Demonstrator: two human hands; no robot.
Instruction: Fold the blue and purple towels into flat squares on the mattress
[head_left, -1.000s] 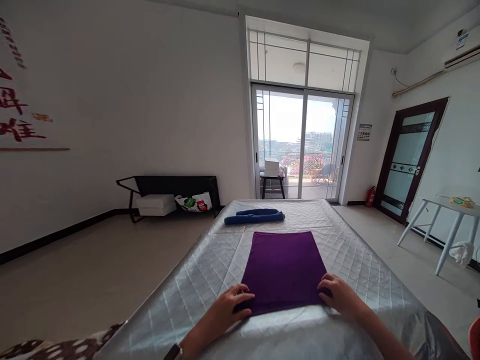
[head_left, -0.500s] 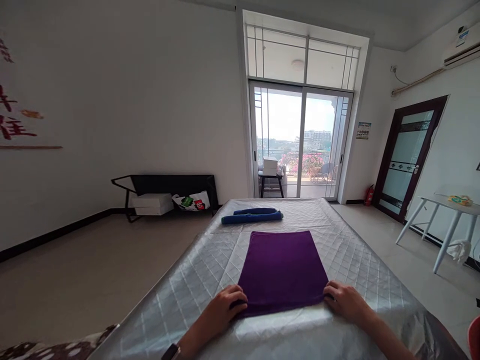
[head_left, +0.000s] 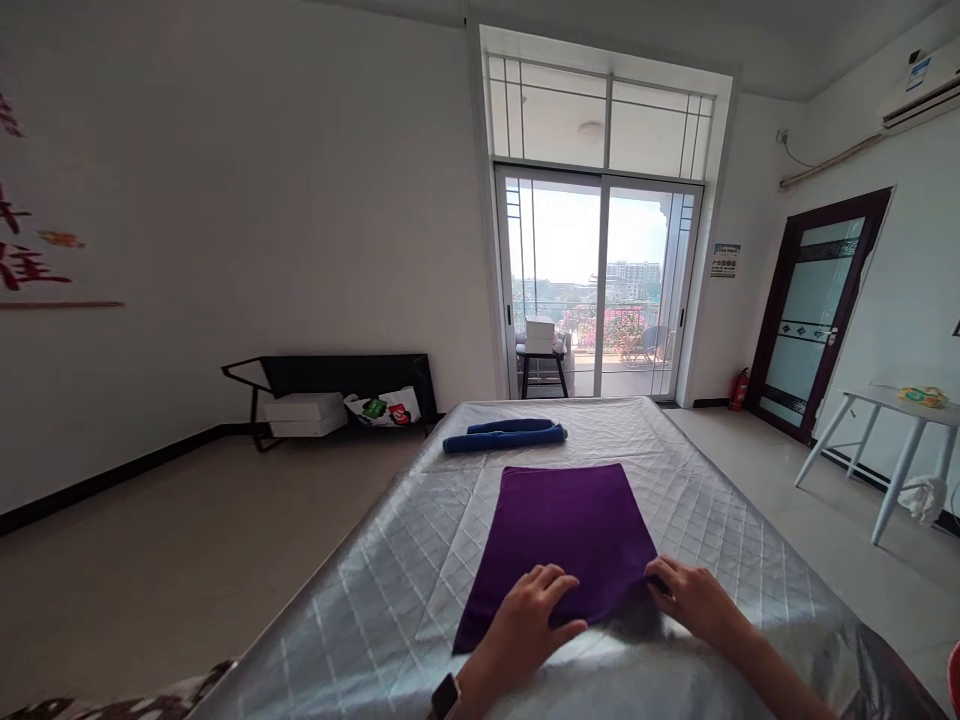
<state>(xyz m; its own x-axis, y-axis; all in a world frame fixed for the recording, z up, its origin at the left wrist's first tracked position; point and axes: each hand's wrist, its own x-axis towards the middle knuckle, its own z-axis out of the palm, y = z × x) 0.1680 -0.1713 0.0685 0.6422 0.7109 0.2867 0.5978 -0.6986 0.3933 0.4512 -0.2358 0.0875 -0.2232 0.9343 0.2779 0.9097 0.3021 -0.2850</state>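
Observation:
A purple towel (head_left: 570, 525) lies folded flat on the silver quilted bed (head_left: 375, 590) in front of me. My left hand (head_left: 529, 615) rests on the towel's near middle with its fingers stretched flat, holding nothing. My right hand (head_left: 694, 598) is at the towel's near right corner, its fingers curled and pinching the purple towel's edge, which is lifted a little there. A rolled blue towel (head_left: 504, 436) lies farther up the bed, beyond the purple one.
A white table (head_left: 896, 420) stands at the right by a dark door (head_left: 814, 310). A black rack (head_left: 337, 385) with white boxes sits against the left wall. A glass balcony door (head_left: 600, 285) is ahead, with a stool (head_left: 545, 365) in front of it.
My left hand has moved from the towel's near left corner to its near middle. The near right corner has lifted slightly in my right hand.

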